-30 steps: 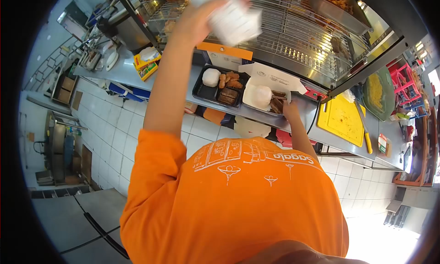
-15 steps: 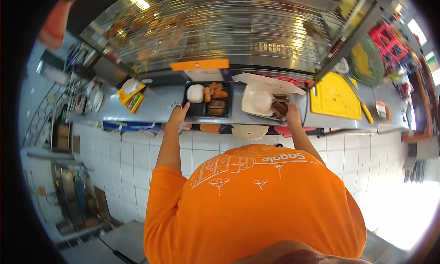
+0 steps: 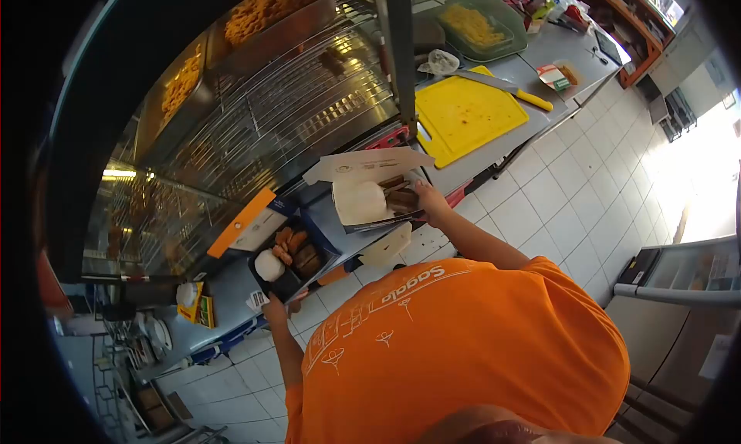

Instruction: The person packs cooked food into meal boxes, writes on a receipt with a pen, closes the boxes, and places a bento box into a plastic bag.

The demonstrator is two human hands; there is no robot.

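Note:
My left hand [image 3: 277, 308] is closed on the near corner of a dark takeaway box [image 3: 329, 253]. That box holds a white mound of rice [image 3: 269, 265], browned meat pieces [image 3: 286, 242] and dark brown pieces [image 3: 306, 260]; its lid has an orange flap [image 3: 245, 222]. My right hand [image 3: 432, 203] grips the right side of a second takeaway box [image 3: 345, 192], thumb near the food and other fingers mostly hidden. White rice [image 3: 369, 202] and dark brown meat [image 3: 399, 195] lie inside, under a raised pale lid [image 3: 370, 163]. A small white label [image 3: 257, 299] shows by my left hand.
A yellow cutting board [image 3: 471, 120] lies right of the boxes, with a yellow-handled knife [image 3: 532, 99] behind it. A glass display case with wire racks [image 3: 270, 112] borders the counter. Beyond sit a green tray [image 3: 471, 20] and a small food carton [image 3: 553, 77]. A yellow packet [image 3: 202, 309] lies left.
The view has swung to the right and tilted, bringing more of the right counter into sight. Both hands stay at their boxes.

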